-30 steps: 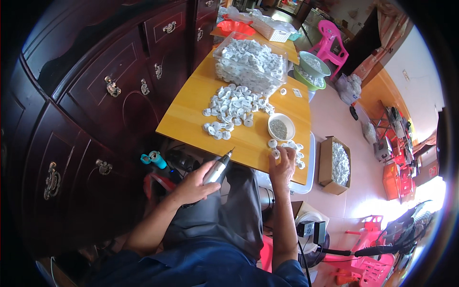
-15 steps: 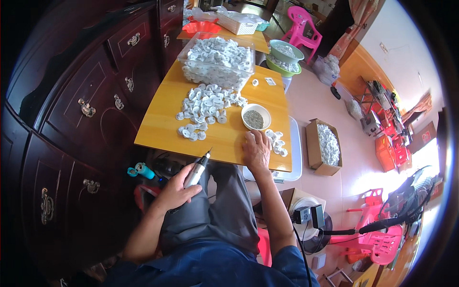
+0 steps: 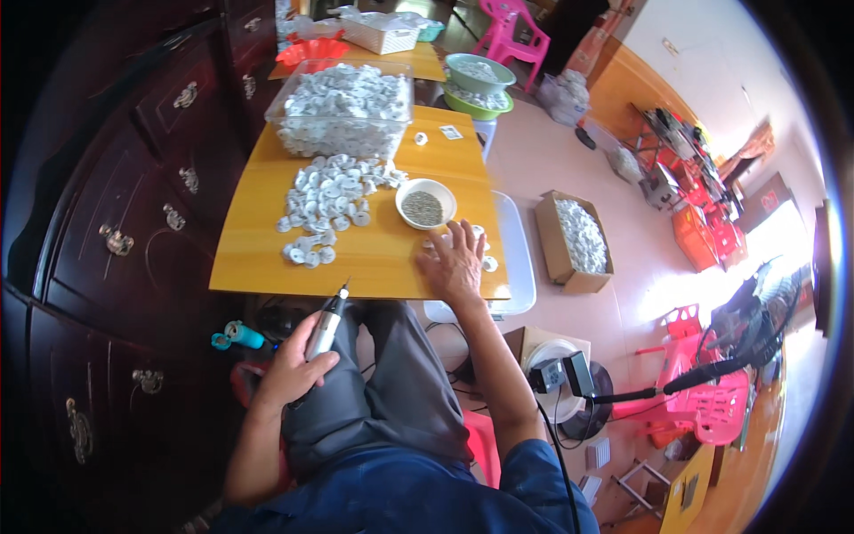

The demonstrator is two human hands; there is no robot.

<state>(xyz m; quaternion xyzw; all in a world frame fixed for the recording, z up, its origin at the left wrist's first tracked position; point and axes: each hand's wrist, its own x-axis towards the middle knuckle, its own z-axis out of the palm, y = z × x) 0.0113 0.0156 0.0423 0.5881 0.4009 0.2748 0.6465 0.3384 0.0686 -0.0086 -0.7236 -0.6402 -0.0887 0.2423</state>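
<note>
My left hand is wrapped round a silver-and-black electric screwdriver, held over my lap with its thin bit pointing up toward the table's front edge. Low over the table's front right part, my right hand has its fingers spread. It partly covers a small group of white round plastic parts, and whether it touches them I cannot tell. Just beyond its fingers stands a white bowl of tiny metal screws. A larger heap of the same white parts lies left of the bowl.
A clear plastic bin full of white parts stands at the back of the yellow table. Dark wooden cabinets line the left side. On the right floor are a cardboard box of parts and a fan.
My right hand has spread its fingers and shifted slightly right, over the small group of parts. The whole view has swung a little, while my left hand keeps the screwdriver.
</note>
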